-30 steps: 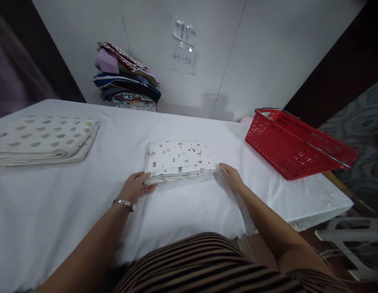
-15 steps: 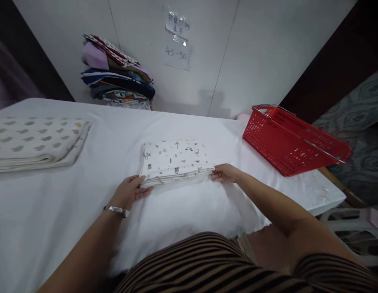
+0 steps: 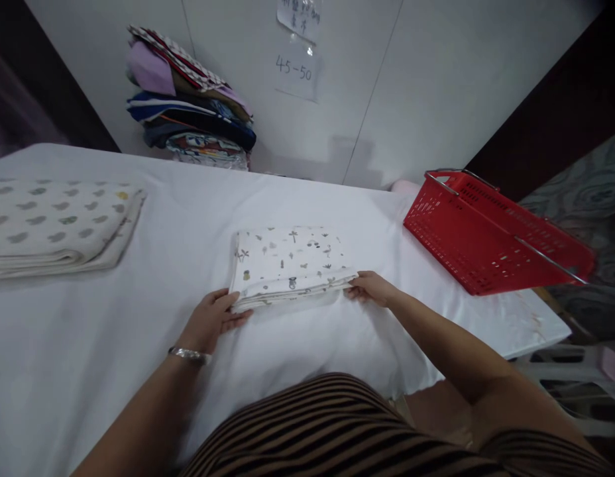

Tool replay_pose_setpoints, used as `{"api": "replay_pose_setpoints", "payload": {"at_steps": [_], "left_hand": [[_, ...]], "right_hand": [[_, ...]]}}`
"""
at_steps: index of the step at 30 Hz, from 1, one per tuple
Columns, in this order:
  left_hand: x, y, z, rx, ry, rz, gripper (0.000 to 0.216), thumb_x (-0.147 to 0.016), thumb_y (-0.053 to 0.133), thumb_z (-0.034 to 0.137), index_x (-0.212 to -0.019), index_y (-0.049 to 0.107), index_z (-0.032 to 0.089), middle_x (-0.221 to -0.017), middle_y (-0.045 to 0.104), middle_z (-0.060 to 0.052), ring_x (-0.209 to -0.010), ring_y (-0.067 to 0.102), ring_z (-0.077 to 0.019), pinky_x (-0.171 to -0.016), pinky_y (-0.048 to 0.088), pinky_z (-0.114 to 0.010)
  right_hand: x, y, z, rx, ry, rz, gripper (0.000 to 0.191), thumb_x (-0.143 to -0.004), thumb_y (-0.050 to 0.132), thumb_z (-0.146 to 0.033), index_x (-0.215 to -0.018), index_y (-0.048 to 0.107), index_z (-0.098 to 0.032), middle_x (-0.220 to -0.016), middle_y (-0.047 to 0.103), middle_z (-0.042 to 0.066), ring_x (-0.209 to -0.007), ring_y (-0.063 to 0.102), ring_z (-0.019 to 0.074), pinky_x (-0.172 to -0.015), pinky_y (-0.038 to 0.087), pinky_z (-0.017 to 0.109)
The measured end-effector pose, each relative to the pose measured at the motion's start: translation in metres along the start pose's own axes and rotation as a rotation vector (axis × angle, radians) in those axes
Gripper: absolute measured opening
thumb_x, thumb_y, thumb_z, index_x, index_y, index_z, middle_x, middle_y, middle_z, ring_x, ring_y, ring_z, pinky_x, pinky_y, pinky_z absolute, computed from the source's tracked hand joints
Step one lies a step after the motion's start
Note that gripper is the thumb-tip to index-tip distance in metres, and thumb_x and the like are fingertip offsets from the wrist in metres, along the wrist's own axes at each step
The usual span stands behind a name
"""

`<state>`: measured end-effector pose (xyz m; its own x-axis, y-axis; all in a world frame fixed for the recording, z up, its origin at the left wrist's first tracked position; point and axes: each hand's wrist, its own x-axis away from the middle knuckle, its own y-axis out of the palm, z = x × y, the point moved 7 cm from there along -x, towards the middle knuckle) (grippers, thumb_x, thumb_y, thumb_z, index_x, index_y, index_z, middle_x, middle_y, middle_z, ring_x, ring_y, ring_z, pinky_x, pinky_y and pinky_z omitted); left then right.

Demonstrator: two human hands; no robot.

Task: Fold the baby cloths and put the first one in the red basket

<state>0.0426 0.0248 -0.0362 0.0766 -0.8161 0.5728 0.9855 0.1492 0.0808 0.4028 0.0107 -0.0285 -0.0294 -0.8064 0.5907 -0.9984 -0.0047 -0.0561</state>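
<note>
A folded white cloth point(image 3: 290, 258) with small printed figures lies in front of me, its layered edge facing my body. At its near left corner, my left hand point(image 3: 211, 319) grips the layers, thumb on top and fingers beneath. My right hand point(image 3: 372, 288) pinches the near right corner, where the edge is lifted slightly off the table. Both hands are closed on the same cloth. A silver bracelet point(image 3: 189, 355) circles my left wrist.
The table wears a white tablecloth point(image 3: 153, 318). A larger folded cloth with grey shapes point(image 3: 63, 218) lies at the left. A red plastic basket point(image 3: 486, 232) stands at the right edge. Stacked fabrics point(image 3: 193, 106) rise behind the table, and paper signs point(image 3: 295, 69) hang on the wall.
The view has shifted a little. Both hands keep their hold on the cloth's near corners, and the right end of its near edge looks slightly more raised.
</note>
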Motion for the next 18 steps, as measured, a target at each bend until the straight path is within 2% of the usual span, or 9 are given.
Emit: {"api": "replay_pose_setpoints", "payload": {"at_steps": [2,5,9,12,18], "left_hand": [[-0.001,0.000,0.000,0.000,0.016,0.005,0.033,-0.073,0.065,0.020,-0.101,0.048,0.018,-0.082,0.065,-0.008,-0.062,0.066,-0.0197,-0.052,0.055,-0.029],[-0.002,-0.001,-0.001,0.017,0.024,0.023,0.032,-0.074,0.064,0.019,-0.101,0.048,0.017,-0.082,0.065,-0.007,-0.061,0.066,-0.0174,-0.054,0.057,-0.029],[0.000,-0.003,0.000,-0.001,0.002,0.035,0.035,-0.073,0.066,0.017,-0.103,0.049,0.016,-0.085,0.065,-0.008,-0.061,0.066,-0.0164,-0.056,0.058,-0.029],[0.002,-0.004,0.000,-0.017,-0.013,0.040,0.039,-0.071,0.069,0.018,-0.104,0.049,0.015,-0.083,0.064,-0.008,-0.058,0.066,-0.0171,-0.053,0.058,-0.030],[0.004,-0.003,0.000,0.016,-0.030,0.025,0.036,-0.072,0.067,0.016,-0.103,0.049,0.016,-0.082,0.064,-0.007,-0.060,0.067,-0.0187,-0.053,0.057,-0.029]], "right_hand": [[0.000,-0.004,0.000,-0.027,-0.040,0.031,0.005,-0.074,0.061,-0.016,-0.072,0.060,-0.012,-0.062,0.063,0.003,-0.044,0.053,0.0068,-0.032,0.036,0.014],[0.000,-0.007,0.006,-0.118,-0.024,0.029,0.005,-0.073,0.059,-0.017,-0.070,0.059,-0.013,-0.059,0.061,0.001,-0.040,0.048,0.0053,-0.031,0.035,0.014],[0.003,-0.003,0.014,-0.180,-0.004,0.023,0.007,-0.071,0.060,-0.019,-0.077,0.058,-0.016,-0.063,0.063,0.000,-0.043,0.052,0.0064,-0.036,0.040,0.015],[0.007,0.001,0.014,-0.132,-0.065,0.046,0.013,-0.071,0.062,-0.024,-0.080,0.058,-0.016,-0.070,0.066,0.003,-0.052,0.058,0.0086,-0.044,0.046,0.017],[0.013,0.002,0.014,-0.021,-0.190,0.159,0.017,-0.070,0.061,-0.030,-0.077,0.057,-0.016,-0.066,0.065,0.004,-0.059,0.060,0.0122,-0.041,0.038,0.017]]}}
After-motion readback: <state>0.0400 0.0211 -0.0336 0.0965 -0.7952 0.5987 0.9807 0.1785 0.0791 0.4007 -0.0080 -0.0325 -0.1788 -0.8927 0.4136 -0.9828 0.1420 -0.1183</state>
